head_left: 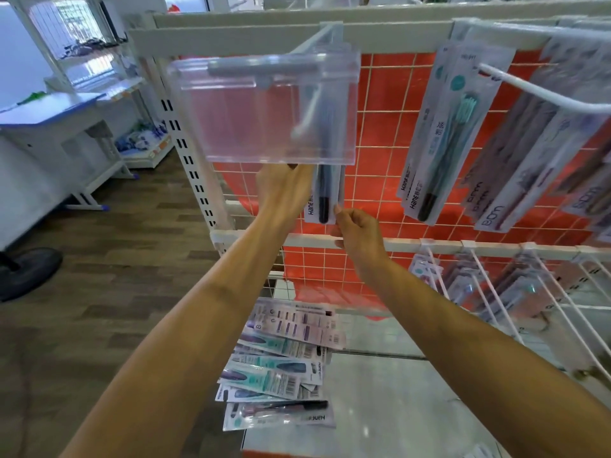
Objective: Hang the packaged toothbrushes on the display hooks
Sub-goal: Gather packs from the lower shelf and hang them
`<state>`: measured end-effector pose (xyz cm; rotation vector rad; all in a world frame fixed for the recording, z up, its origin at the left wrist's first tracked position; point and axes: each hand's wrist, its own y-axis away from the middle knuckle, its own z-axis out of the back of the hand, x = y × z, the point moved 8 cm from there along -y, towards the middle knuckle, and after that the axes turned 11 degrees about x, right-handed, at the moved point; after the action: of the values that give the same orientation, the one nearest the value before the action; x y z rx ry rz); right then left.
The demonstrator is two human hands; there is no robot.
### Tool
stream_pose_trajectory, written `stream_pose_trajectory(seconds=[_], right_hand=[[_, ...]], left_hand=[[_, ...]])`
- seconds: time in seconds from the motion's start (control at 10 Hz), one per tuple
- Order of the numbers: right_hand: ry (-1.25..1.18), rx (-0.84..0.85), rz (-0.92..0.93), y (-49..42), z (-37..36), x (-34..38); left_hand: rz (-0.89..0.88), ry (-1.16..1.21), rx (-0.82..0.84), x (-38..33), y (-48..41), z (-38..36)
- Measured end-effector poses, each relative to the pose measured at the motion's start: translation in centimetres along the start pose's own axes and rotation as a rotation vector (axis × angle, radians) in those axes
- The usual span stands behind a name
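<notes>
At 6 o'clock in the head view, nearest the person, a pile of packaged toothbrushes [281,368] is lying flat on the lower shelf [396,391], waiting to be hung.

Both forearms are reaching up and away from the pile toward 12 o'clock. The right hand [358,233] is curling its fingers [344,214] and is pinching the lower right edge of one packaged toothbrush [324,200]. That pack is lying at 11 o'clock from the right hand. The left hand [284,190] is sitting against the pack's left edge, with the pack at its 3 o'clock. Its fingertips are blurred and partly behind the clear label holder [264,107], so whether they are gripping cannot be told.

The pack's long axis is running from 12 to 6 o'clock, nearly upright, with the handle end down. Its upper end is disappearing behind the label holder, where the display hook [309,114] is showing through the plastic with its tip pointing toward 7 o'clock. Whether the hang hole is already on the prong cannot be told. As a judgement, the coming move is depending on keeping the pack's top in line with that prong.

Farther back, at 3 o'clock, hung toothbrush packs [439,143] are filling neighbouring hooks against the red grid panel [380,127].
</notes>
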<state>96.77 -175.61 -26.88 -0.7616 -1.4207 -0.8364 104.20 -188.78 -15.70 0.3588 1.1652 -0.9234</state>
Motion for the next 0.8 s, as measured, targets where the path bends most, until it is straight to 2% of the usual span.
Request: stream_pose_trajectory(seconds=[0.3, 0.5, 0.8], right_hand=[[0.037, 0.030, -0.108, 1.7, 0.2, -3.7], [0.200, 0.100, -0.143, 2.9, -0.7, -6.7], [0.381, 0.281, -0.188, 4.9, -3.7, -11.2]], left_hand=[[0.099, 0.014, 0.114, 5.2, 2.6, -1.4], [0.174, -0.050, 0.163, 9.0, 5.6, -1.2], [0.254, -0.393, 0.237, 14.6, 9.7, -1.0]])
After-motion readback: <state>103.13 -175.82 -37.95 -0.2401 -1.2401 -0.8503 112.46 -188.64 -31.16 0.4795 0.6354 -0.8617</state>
